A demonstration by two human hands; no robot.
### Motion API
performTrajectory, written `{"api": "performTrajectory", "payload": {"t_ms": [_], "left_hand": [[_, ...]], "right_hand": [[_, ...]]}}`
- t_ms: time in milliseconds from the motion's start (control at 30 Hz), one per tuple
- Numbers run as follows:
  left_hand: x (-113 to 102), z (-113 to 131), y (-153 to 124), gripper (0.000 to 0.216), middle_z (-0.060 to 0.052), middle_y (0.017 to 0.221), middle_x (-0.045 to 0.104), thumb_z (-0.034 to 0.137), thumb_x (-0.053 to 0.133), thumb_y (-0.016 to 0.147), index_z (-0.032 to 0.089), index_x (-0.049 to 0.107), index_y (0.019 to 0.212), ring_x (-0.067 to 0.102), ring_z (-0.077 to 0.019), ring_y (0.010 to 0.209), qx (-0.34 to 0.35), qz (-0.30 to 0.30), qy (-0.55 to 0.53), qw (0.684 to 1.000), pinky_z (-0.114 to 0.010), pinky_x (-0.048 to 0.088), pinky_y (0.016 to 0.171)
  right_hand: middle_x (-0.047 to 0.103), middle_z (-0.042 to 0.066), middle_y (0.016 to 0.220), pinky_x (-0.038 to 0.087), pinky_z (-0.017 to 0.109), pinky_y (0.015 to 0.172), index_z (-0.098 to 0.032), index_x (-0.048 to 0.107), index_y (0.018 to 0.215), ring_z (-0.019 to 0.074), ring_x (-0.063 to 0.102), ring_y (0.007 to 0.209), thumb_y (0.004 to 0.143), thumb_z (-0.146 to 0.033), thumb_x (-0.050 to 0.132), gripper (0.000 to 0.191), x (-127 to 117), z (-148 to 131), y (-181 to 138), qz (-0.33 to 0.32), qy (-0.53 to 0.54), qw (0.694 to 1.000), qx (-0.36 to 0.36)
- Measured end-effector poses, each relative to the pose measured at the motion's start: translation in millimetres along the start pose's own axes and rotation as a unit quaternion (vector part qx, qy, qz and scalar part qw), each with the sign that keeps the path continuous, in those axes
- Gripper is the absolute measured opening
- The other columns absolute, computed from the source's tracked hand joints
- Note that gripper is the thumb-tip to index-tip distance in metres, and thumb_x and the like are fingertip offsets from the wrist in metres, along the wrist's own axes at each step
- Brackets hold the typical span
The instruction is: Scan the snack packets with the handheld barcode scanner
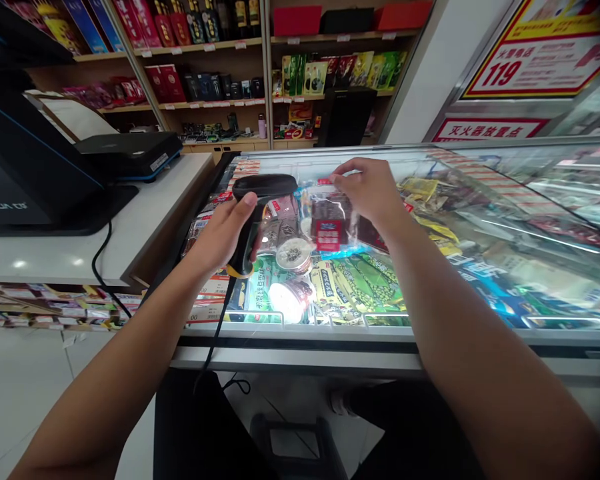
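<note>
My left hand [221, 235] is wrapped round the grip of a black and yellow handheld barcode scanner [265, 185]. A black cable [220, 327] hangs from the scanner's base. My right hand [373, 190] pinches the top edge of a clear plastic package [329, 233] with a red label, held up beside the scanner's head. What is inside the package is hard to make out. Both hands are above the glass-topped freezer [300, 340]. Beneath them show green and yellow ice-pop packets [365, 277] and a round tub [295, 255].
A white counter [165, 200] on the left bears a dark screen terminal [35, 153] and a black device [135, 153]. Stocked shelves [205, 47] stand behind the freezer. A red-bordered sign [525, 63] is at right. A stool [295, 440] is below.
</note>
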State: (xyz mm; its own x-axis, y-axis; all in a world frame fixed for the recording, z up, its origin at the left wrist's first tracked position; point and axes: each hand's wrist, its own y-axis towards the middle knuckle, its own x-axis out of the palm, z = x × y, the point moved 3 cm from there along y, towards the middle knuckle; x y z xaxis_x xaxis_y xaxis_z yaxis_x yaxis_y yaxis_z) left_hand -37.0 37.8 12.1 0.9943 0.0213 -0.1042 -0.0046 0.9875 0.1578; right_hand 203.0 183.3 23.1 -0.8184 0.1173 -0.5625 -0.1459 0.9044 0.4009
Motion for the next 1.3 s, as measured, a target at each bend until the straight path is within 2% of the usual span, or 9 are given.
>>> {"api": "performTrajectory", "payload": {"t_ms": [133,300,367,467,633,800,1000,1167,1300], "left_hand": [[-22,0,9,0.063,-0.001,0.057,0.059,0.084,0.055,0.093,0.023,0.066,0.103,0.063,-0.02,0.047,0.052,0.089,-0.029,0.994,-0.03,0.042,0.039],[-48,-2,19,0.072,-0.003,0.065,0.059,0.091,0.041,0.093,0.023,0.062,0.102,0.07,-0.0222,0.058,0.077,0.191,-0.022,0.978,-0.03,0.047,0.047],[-52,0,20,0.079,-0.004,0.067,0.058,0.095,0.032,0.092,0.022,0.061,0.103,0.071,-0.0228,0.061,0.072,0.211,-0.021,0.974,-0.03,0.048,0.049],[-53,4,20,0.087,-0.003,0.069,0.056,0.099,0.029,0.089,0.021,0.06,0.111,0.069,-0.0211,0.06,0.06,0.206,-0.023,0.977,-0.028,0.045,0.049],[-60,6,20,0.088,-0.001,0.067,0.054,0.102,0.03,0.086,0.023,0.058,0.112,0.066,-0.019,0.059,0.059,0.213,-0.048,0.974,-0.027,0.043,0.048],[-66,5,22,0.088,-0.002,0.07,0.058,0.103,0.035,0.084,0.025,0.056,0.118,0.07,-0.0215,0.065,0.069,0.198,-0.035,0.977,-0.028,0.045,0.05],[-68,4,24,0.088,-0.002,0.071,0.059,0.103,0.034,0.084,0.024,0.056,0.117,0.073,-0.0223,0.068,0.066,0.208,-0.062,0.974,-0.026,0.045,0.048],[-68,1,24,0.082,0.001,0.065,0.055,0.099,0.038,0.088,0.024,0.058,0.112,0.065,-0.0168,0.055,0.047,0.222,-0.093,0.97,-0.025,0.043,0.045],[-65,-1,24,0.079,0.002,0.064,0.054,0.097,0.038,0.09,0.023,0.058,0.109,0.061,-0.0142,0.049,0.042,0.218,-0.115,0.968,-0.025,0.044,0.044]], "right_hand": [[0.079,0.009,0.088,0.056,0.046,0.087,-0.018,0.08,0.1,0.0308,0.076,0.091,0.09,-0.026,0.079,0.013,-20,23,10,0.049,-0.123,0.99,0.038],[0.07,0.024,0.139,0.044,0.06,0.109,-0.018,0.08,0.126,0.048,0.054,0.142,0.096,-0.026,0.076,0.032,-9,10,1,0.067,-0.278,0.958,-0.016],[0.073,0.02,0.136,0.047,0.058,0.11,-0.018,0.081,0.124,0.0434,0.06,0.136,0.098,-0.024,0.074,0.028,16,-9,-14,0.011,-0.229,0.971,-0.07],[0.08,0.01,0.121,0.059,0.047,0.098,-0.019,0.079,0.12,0.0274,0.075,0.109,0.105,-0.03,0.067,0.022,65,-39,-50,-0.186,-0.05,0.975,-0.113],[0.072,0.016,0.142,0.053,0.054,0.108,-0.019,0.069,0.145,0.0359,0.066,0.133,0.103,-0.039,0.072,0.046,123,-77,-106,-0.288,-0.055,0.938,-0.183],[0.081,0.008,0.123,0.057,0.04,0.096,-0.021,0.071,0.139,0.0254,0.075,0.107,0.105,-0.033,0.065,0.036,142,-86,-116,-0.295,0.084,0.947,-0.094],[0.082,0.005,0.126,0.057,0.04,0.099,-0.022,0.082,0.116,0.0241,0.077,0.111,0.102,-0.021,0.065,0.023,147,-83,-109,-0.291,0.147,0.944,-0.051],[0.085,0.009,0.102,0.06,0.042,0.098,-0.019,0.082,0.091,0.026,0.08,0.101,0.096,-0.025,0.075,0.011,135,-78,-101,-0.239,0.213,0.946,0.048],[0.081,0.009,0.089,0.063,0.046,0.087,-0.019,0.074,0.083,0.0278,0.077,0.086,0.083,-0.033,0.09,0.022,118,-68,-91,-0.213,0.198,0.95,0.114]]}}
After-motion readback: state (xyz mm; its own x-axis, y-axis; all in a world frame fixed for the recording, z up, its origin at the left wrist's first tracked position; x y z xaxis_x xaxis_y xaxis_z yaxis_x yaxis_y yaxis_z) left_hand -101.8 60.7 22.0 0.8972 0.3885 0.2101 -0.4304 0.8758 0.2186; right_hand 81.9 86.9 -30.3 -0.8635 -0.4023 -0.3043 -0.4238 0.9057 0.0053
